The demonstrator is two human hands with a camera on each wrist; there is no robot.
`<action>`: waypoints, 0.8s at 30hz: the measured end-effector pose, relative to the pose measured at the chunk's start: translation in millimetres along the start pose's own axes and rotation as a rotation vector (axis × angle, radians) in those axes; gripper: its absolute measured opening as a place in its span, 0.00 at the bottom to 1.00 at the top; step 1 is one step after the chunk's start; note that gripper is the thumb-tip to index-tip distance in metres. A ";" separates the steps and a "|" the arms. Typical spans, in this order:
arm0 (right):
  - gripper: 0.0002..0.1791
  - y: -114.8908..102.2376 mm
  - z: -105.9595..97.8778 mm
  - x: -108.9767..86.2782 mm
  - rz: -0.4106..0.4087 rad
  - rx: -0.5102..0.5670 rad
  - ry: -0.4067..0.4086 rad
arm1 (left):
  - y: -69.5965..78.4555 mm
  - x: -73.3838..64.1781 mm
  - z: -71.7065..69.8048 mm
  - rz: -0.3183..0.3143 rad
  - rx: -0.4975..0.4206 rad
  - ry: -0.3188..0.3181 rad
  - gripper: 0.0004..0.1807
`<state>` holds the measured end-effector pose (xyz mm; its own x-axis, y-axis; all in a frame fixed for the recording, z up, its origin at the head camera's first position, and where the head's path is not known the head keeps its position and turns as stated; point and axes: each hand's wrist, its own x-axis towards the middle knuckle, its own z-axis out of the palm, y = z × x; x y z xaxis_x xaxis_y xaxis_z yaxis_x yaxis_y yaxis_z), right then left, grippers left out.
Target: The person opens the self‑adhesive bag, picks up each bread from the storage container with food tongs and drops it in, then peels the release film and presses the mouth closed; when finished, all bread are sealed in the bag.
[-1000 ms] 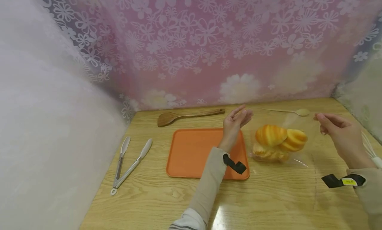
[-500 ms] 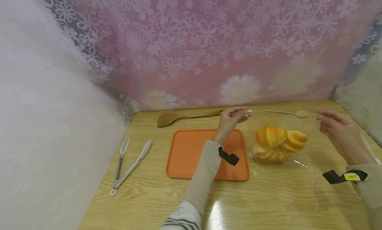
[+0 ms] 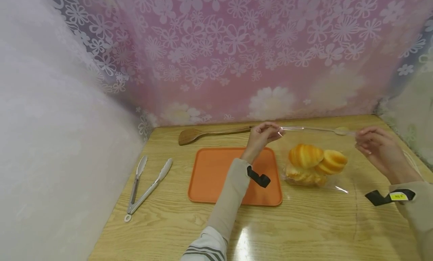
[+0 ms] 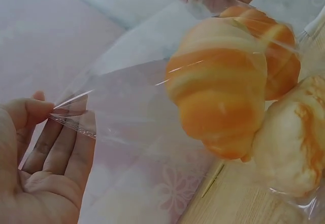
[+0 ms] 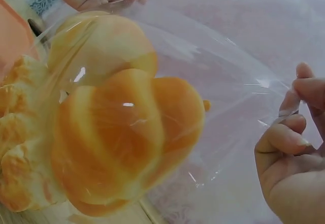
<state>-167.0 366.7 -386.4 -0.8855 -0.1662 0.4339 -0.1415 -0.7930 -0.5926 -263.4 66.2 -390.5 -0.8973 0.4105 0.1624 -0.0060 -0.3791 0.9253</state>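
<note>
A clear plastic bag (image 4: 132, 102) holds several bread pieces: a striped croissant-shaped roll (image 3: 306, 155), another striped roll (image 3: 333, 162) beside it, and a paler, bumpy bread (image 3: 304, 175) at the bottom. My left hand (image 3: 262, 138) pinches one upper corner of the bag between thumb and forefinger, as the left wrist view shows. At the opposite corner, my right hand (image 3: 382, 150) pinches the film with thumb and forefinger. Between the two hands the bag's top edge is stretched nearly straight.
An orange tray (image 3: 209, 178) lies left of the bag, partly under my left forearm. Metal tongs (image 3: 145, 193) stand spread at far left. A wooden spatula (image 3: 203, 133) lies behind the tray, and a wooden spoon (image 3: 341, 130) behind the bag. A whisk (image 3: 411, 161) is partly hidden by my right hand.
My left hand has shifted slightly left and its fingers have closed on the bag's corner. The bag's top edge has become taut between both hands. The bread has barely moved.
</note>
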 end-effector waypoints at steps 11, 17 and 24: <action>0.35 0.3 -6.9 5.3 0.056 0.174 -0.165 | 1.0 -0.8 0.6 0.002 -0.070 -0.084 0.09; 0.38 -0.2 -8.2 7.0 0.017 0.112 -0.136 | 0.5 -2.7 5.3 0.076 -0.088 -0.097 0.12; 0.37 0.2 -10.2 7.4 0.010 0.139 -0.123 | -3.8 -3.2 7.0 0.222 0.047 -0.088 0.09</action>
<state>-178.1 371.2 -390.3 -0.8243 -0.2388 0.5133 -0.0625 -0.8628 -0.5017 -257.5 72.2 -392.1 -0.8326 0.3928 0.3906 0.2094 -0.4296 0.8784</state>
